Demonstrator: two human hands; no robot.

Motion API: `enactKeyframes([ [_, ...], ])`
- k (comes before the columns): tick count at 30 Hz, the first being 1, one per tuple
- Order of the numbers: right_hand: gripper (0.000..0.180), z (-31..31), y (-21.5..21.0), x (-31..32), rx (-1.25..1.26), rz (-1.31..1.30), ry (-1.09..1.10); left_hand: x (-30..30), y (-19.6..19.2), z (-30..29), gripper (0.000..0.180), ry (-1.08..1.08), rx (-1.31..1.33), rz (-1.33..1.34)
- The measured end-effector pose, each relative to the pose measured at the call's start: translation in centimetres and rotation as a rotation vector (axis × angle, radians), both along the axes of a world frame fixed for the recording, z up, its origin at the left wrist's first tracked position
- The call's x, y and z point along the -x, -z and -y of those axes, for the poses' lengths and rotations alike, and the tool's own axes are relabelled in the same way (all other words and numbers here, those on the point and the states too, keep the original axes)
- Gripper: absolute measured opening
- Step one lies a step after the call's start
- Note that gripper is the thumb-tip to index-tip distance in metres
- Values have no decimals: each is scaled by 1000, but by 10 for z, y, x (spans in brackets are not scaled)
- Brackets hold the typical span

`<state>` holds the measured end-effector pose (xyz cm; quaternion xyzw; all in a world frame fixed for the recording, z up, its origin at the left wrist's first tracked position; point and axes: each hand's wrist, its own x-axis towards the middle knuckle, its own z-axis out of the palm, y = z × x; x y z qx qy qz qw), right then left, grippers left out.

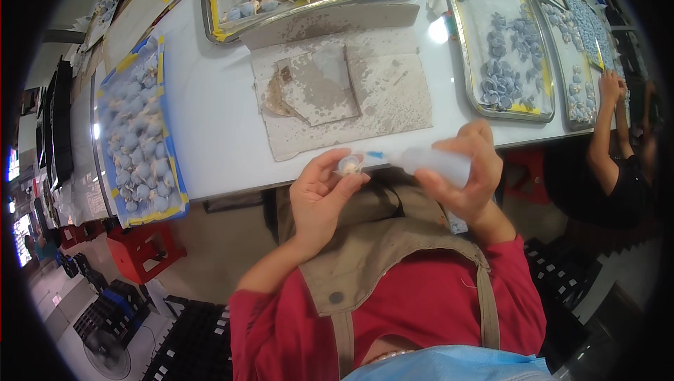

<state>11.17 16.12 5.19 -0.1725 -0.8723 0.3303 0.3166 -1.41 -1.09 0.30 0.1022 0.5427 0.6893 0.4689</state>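
Left hand point(319, 195) pinches a small pale shell-like piece point(349, 165) at fingertips, just off the white table point(217, 121) edge, tilted toward the nozzle. Right hand point(467, 170) wraps a translucent squeeze bottle point(437, 162), blue tip point(375, 155) aimed at it.

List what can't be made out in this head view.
- Small white piece: mostly hidden by left hand fingers.
- Squeeze bottle: body wrapped by right hand; contents unreadable.
- Blue pieces on left tray: too small, distorted.
- Co-worker's hand: at dark rim.
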Motion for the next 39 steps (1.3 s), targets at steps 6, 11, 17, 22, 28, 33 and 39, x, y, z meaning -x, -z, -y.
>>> enactKeyframes([
  [6,19,-21,52,42,226,-71,233,7,4,1,40,26,-101,150],
  [11,16,-42,59,54,231,52,237,10,-2,-4,43,51,-178,132],
  [17,14,-108,42,17,-95,175,436,7,-1,-7,40,48,-138,117],
  [22,24,-196,40,-17,-417,409,327,-1,-7,-13,36,97,-102,113],
  [28,35,-206,30,3,-123,556,491,-7,-8,-18,36,119,-86,106],
  [33,28,-229,42,3,-21,630,405,-9,-9,-19,36,130,-89,106],
  [39,15,-177,20,12,-73,258,173,-6,-4,-18,38,99,-86,110],
])
